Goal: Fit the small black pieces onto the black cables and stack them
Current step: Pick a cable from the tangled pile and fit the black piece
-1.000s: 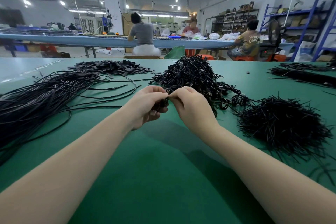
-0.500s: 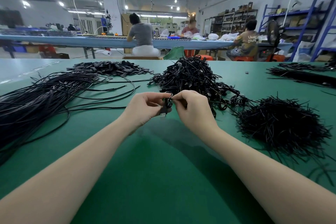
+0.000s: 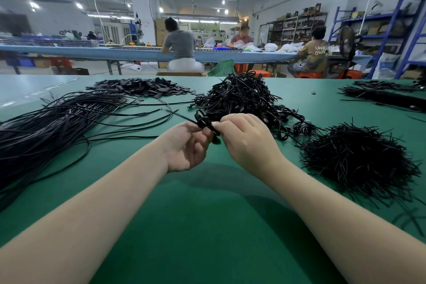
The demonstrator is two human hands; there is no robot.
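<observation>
Head view shows the left hand (image 3: 186,145) and the right hand (image 3: 247,140) pinching one coiled cable (image 3: 205,123) between their fingertips, above the green table (image 3: 207,226). The cable looks thin, light and flexible with a smooth matte jacket, probably best held at the coil.

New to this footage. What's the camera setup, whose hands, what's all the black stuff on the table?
No robot here: one wide-angle camera on a person's head looks down at their two bare hands. The left hand and right hand together pinch a small coiled black cable above the green table. On the table lie long loose cables at left, flat black pieces behind them, a heap of coiled cables at centre and a mound of short black ties at right. Other workers sit at a bench behind.
</observation>
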